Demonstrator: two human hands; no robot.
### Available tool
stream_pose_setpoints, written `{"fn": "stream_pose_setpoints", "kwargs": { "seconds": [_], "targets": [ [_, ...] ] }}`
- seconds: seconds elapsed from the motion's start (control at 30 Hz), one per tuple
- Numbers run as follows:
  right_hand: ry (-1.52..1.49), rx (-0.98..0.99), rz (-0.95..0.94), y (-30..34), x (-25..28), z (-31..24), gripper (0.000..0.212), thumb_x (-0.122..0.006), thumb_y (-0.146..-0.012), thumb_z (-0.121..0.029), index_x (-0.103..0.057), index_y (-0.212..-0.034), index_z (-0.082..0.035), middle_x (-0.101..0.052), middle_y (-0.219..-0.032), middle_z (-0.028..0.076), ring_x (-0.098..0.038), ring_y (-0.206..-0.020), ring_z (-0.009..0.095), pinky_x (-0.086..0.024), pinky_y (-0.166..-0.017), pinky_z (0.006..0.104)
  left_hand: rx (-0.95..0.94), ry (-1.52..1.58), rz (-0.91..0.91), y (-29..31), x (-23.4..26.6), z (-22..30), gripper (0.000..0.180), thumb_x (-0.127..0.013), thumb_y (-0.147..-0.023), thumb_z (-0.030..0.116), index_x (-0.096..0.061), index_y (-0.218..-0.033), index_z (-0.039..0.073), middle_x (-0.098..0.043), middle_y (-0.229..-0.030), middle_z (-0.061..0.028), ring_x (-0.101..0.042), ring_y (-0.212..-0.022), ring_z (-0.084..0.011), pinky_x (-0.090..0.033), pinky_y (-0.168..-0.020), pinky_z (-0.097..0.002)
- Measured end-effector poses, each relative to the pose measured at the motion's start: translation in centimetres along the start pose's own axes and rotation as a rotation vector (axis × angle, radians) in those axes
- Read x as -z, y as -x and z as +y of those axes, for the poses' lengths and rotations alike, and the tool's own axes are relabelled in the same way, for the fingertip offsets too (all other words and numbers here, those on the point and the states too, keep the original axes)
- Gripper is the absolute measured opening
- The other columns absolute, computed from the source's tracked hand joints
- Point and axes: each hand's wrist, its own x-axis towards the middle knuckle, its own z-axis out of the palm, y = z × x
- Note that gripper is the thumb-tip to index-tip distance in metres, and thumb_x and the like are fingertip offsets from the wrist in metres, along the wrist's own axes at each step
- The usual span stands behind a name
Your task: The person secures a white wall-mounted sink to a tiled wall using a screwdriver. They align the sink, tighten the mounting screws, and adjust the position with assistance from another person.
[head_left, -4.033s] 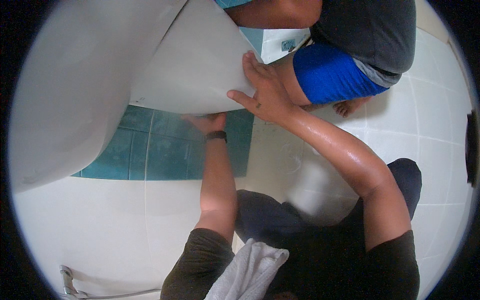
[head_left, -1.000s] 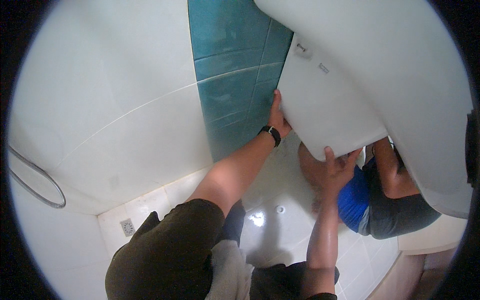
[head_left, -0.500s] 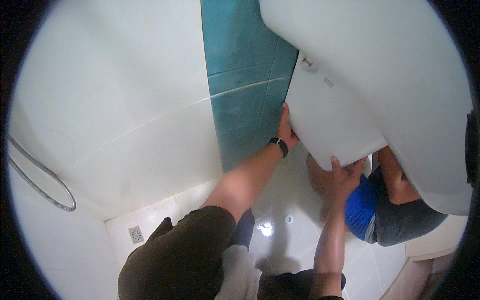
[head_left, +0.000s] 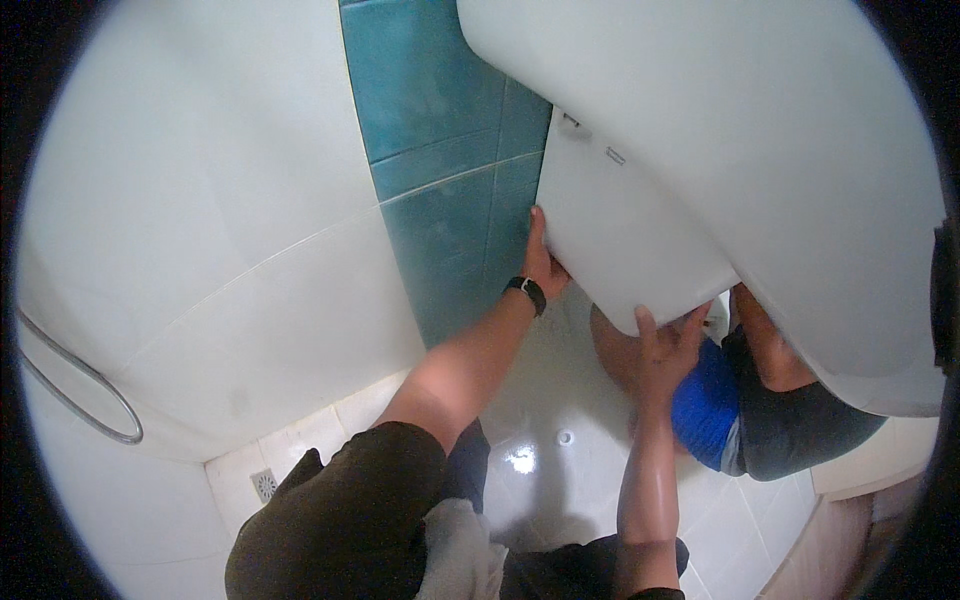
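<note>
A smooth white curved panel point(head_left: 630, 240) hangs under a large white basin-like fixture point(head_left: 760, 120), next to a teal tile strip point(head_left: 440, 150). My left hand point(head_left: 540, 262), with a black wrist band, presses along the panel's left edge where it meets the tiles. Fingers of my right hand point(head_left: 668, 345) curl up over the panel's lower edge. Another person point(head_left: 745, 410) in blue shorts and a grey shirt crouches below the fixture, partly hidden by it.
White wall tiles fill the left side, with a grey hose loop point(head_left: 75, 385) hanging on them. The floor is wet white tile with a small drain point(head_left: 264, 485). A white cloth point(head_left: 460, 550) lies on my lap.
Over the last second both hands have stayed on the white panel and the view has barely shifted. Four seconds ago the view was turned differently, with the hands on the same panel.
</note>
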Motion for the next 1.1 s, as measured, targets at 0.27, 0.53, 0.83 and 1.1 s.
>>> {"fn": "stream_pose_setpoints", "kwargs": {
  "seconds": [0.27,0.53,0.83,1.1],
  "targets": [
    [-0.057,-0.016,-0.015,0.0,-0.4,-0.9,0.104,-0.094,-0.083,-0.037,-0.040,-0.155,0.016,-0.063,-0.140,0.035,-0.063,-0.130,0.044,-0.046,-0.112,0.0476,-0.061,-0.027,0.027,-0.5,1.5,0.2,0.103,-0.058,-0.093,0.082,-0.037,-0.164,0.009,-0.044,-0.167,-0.0160,-0.043,-0.152,-0.0359,-0.033,-0.127,-0.0591],
    [0.013,-0.002,0.006,0.1,-0.4,0.7,0.108,-0.093,-0.084,-0.043,-0.039,-0.156,0.016,-0.057,-0.147,0.038,-0.057,-0.138,0.046,-0.041,-0.118,0.0482,-0.082,-0.054,-0.009,-0.2,0.2,-0.3,0.103,-0.061,-0.093,0.079,-0.035,-0.165,0.009,-0.042,-0.168,-0.0163,-0.042,-0.153,-0.0357,-0.032,-0.128,-0.0576],
    [0.055,-0.030,-0.012,-0.1,0.0,-0.5,0.110,-0.092,-0.084,-0.046,-0.038,-0.158,0.014,-0.060,-0.144,0.037,-0.060,-0.130,0.046,-0.044,-0.112,0.0483,-0.060,-0.089,-0.009,-0.4,0.8,-0.2,0.112,-0.064,-0.091,0.081,-0.024,-0.169,0.012,-0.035,-0.170,-0.0166,-0.038,-0.155,-0.0361,-0.034,-0.126,-0.0555],
    [0.049,-0.036,-0.022,0.0,-0.1,-0.6,0.110,-0.091,-0.085,-0.046,-0.036,-0.159,0.014,-0.062,-0.142,0.035,-0.061,-0.129,0.043,-0.044,-0.113,0.0464,-0.079,-0.066,0.003,-0.6,1.1,-0.1,0.111,-0.066,-0.089,0.081,-0.029,-0.167,0.012,-0.039,-0.168,-0.0158,-0.042,-0.153,-0.0351,-0.036,-0.125,-0.0547]
  ]
}}
